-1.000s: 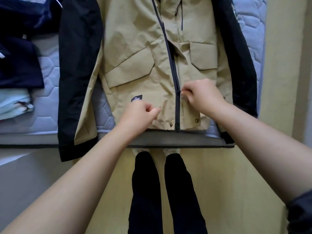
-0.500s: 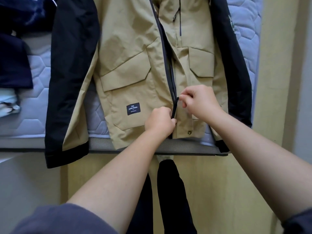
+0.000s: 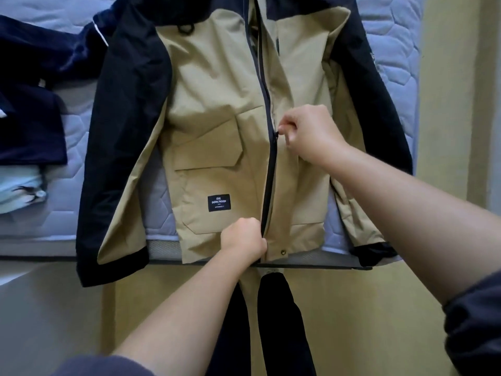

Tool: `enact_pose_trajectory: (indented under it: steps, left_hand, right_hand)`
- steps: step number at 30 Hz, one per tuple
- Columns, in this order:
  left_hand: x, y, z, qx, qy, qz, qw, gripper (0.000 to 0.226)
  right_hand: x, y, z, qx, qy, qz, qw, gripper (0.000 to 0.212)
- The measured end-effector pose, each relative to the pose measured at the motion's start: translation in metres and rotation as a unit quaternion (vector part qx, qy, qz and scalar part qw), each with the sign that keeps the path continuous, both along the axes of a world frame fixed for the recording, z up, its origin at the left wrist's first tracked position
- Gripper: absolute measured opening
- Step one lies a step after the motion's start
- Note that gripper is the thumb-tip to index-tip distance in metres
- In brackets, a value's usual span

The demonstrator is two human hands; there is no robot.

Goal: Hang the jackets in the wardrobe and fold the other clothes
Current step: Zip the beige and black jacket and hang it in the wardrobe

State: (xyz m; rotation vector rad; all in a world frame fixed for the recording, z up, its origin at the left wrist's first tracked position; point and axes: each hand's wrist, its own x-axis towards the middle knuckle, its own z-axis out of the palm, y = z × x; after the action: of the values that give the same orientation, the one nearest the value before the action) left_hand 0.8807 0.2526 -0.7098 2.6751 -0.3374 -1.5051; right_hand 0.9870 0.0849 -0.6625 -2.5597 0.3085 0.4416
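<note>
The tan jacket (image 3: pixel 217 118) lies front up on the bed (image 3: pixel 76 137), its zip (image 3: pixel 269 180) closed from hem (image 3: pixel 206 255) to mid-chest. The right hand (image 3: pixel 309 134) has its grip pinched on the zip pull (image 3: pixel 277 132); the left hand (image 3: pixel 242 238) has its grip clenched on the hem beside the zip. Best, I judge, to hold the hem taut and draw straight along the track.

Jacket (image 3: pixel 217 109) body: tan woven cloth, matt, crisp, creased. Its sleeves (image 3: pixel 130 131): black cloth, smooth, matt. Zipper (image 3: pixel 269 172): dark tape, faint sheen. Snap (image 3: pixel 283 251) at the hem: brassy metal, shiny. Label (image 3: pixel 219 203): black cloth patch, white print. Mattress (image 3: pixel 390 36): pale blue-grey quilted cloth, hexagon stitching, matt; its side band (image 3: pixel 162 253): grey mesh. Navy garment (image 3: pixel 40 63) at left: soft, slightly fuzzy cloth. Pale mint cloth (image 3: pixel 19 191): thin, smooth. Floor (image 3: pixel 352 308): yellowish, smooth, low gloss, material unclear.
</note>
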Motion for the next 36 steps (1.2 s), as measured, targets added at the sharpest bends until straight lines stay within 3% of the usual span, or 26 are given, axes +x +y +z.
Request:
enact_pose_trajectory:
  steps: [4,9,14,21,30,36]
  left_hand:
    - [0.035,-0.017,0.005,-0.026,-0.024,0.089,0.995,0.031]
    - [0.094,-0.047,0.018,-0.088,-0.104,0.17,0.976,0.024]
    - [0.105,-0.049,0.018,-0.108,-0.087,0.167,0.976,0.01]
    - [0.069,-0.035,0.006,-0.078,-0.04,0.11,0.99,0.009]
    - [0.055,-0.014,0.0,-0.01,0.002,0.068,0.998,0.008]
    - [0.055,-0.014,0.002,-0.019,-0.008,0.07,0.997,0.01]
  right_hand:
    - [0.0,-0.003,-0.003,0.02,0.014,0.009,1.0,0.02]
    - [-0.007,-0.005,-0.007,0.05,0.008,-0.004,0.999,0.018]
    - [-0.008,-0.01,-0.008,0.057,0.0,-0.029,0.998,0.018]
    - [0.0,-0.003,-0.011,0.007,-0.012,-0.009,1.0,0.02]
    - [0.033,-0.007,0.005,0.01,-0.064,-0.006,0.998,0.022]
    - [0.033,-0.006,0.007,0.047,-0.072,-0.027,0.996,0.021]
